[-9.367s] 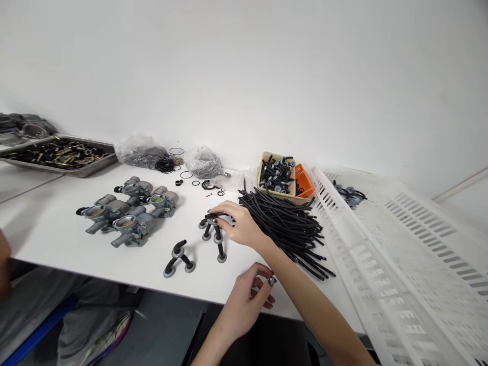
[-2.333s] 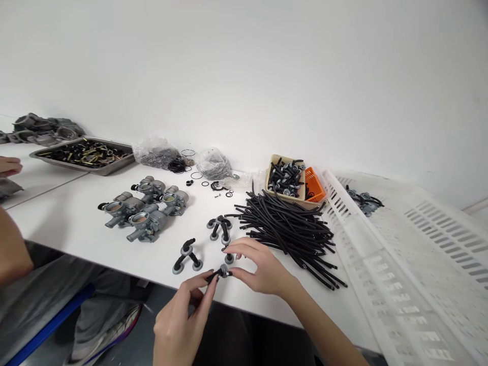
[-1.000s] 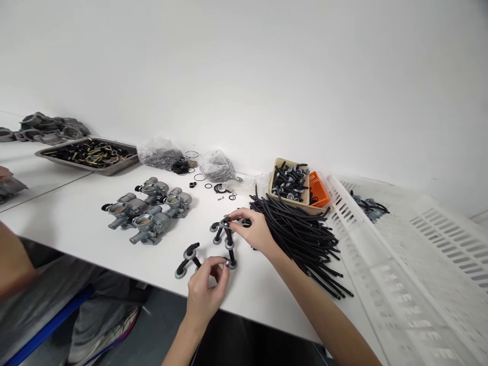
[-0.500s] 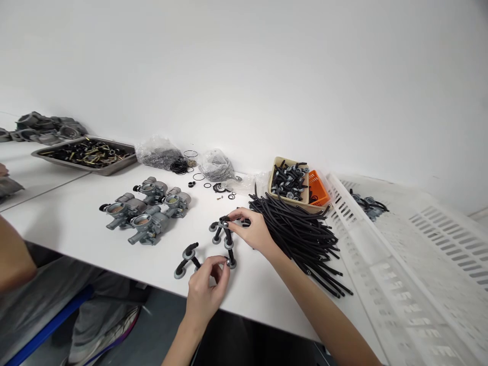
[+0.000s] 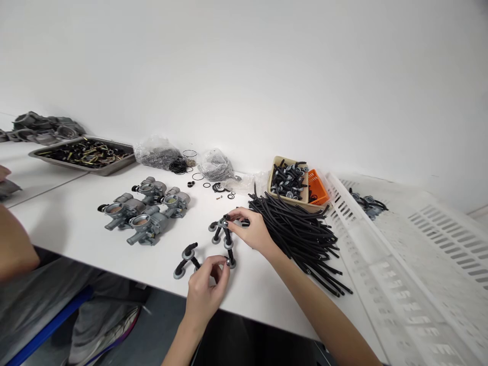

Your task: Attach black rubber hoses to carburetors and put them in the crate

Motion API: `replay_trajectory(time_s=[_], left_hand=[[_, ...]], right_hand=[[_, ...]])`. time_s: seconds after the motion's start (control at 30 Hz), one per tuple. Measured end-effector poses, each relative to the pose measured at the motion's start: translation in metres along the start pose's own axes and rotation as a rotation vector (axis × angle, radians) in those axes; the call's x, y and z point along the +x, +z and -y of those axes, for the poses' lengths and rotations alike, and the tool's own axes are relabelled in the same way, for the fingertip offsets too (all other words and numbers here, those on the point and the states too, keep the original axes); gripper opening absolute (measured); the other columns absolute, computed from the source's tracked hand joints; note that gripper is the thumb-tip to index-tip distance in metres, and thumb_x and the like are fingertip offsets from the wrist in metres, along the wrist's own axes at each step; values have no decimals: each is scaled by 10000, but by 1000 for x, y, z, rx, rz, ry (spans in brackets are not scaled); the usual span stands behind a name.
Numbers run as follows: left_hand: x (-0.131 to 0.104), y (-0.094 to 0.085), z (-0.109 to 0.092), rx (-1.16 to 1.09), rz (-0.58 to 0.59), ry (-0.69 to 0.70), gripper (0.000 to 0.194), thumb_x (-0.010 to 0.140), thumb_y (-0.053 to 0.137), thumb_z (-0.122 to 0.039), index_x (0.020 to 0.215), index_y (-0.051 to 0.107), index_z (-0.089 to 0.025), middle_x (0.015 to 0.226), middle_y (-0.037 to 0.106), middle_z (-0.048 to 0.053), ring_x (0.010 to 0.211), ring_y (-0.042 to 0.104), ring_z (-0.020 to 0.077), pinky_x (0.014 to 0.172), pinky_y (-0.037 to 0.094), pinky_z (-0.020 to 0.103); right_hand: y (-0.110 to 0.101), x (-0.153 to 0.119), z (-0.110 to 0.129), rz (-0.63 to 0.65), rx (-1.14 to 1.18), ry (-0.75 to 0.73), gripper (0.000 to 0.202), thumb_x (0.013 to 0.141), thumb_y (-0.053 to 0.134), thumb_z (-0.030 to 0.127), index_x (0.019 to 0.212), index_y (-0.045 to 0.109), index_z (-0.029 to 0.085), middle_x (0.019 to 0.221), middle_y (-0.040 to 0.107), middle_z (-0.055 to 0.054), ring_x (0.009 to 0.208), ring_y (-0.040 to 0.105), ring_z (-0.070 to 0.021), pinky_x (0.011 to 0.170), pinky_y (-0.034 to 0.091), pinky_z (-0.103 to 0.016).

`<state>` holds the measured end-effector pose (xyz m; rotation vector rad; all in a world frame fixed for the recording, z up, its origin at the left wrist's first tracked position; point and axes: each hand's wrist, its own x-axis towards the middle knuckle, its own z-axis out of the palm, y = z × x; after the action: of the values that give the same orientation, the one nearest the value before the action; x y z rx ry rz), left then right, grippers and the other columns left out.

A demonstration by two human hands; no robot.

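Observation:
My right hand [image 5: 249, 230] is closed, thumb and fingers pinching the top of a short black hose piece with a grey ring [image 5: 227, 237]. Lower and nearer the table edge, my left hand [image 5: 208, 285] pinches at another grey-ringed black hose piece [image 5: 231, 257]; the fingers partly hide it. These pieces stand close together on the white table [image 5: 259, 295]. More ringed hose pieces [image 5: 188, 254] stand left of my left hand, partly covered by it. Just beyond my right hand lies a pile of long black hoses [image 5: 297, 234].
Several metal carburetors [image 5: 147, 226] stand to the left. Behind are a metal tray [image 5: 110, 170] of small parts, plastic bags [image 5: 215, 165] and black rings. A beige basket [image 5: 272, 175], an orange basket [image 5: 320, 188] and a white crate [image 5: 381, 274] stand right. Another person's arm [image 5: 15, 244] enters left.
Both my hands keep the same pinch in the same place. The other person's arm at the left edge has shifted slightly. The view has turned a little.

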<state>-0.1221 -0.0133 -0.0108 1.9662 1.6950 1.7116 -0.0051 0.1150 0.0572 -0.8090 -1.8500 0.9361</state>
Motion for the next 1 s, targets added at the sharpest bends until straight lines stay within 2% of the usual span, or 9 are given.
replay_trajectory(time_s=[0.4,1.0], left_hand=[[0,1,0,-6,5,-9,82,895,578,-134,912,564,-213,607,566,-70,477,555,66,519,463,150],[1,1,0,-15,11,-19,74,896,570,-142,905,565,-215,583,561,-74,465,553,70,495,456,147]], right_hand=[[4,1,1,-12,-19,-41,109,754,712,180,850,731,228,852,776,-11,812,720,-187,812,544,-312],[4,0,3,-12,-51,-58,117,755,704,161,849,730,225,824,770,-10,791,718,-177,785,547,-295]])
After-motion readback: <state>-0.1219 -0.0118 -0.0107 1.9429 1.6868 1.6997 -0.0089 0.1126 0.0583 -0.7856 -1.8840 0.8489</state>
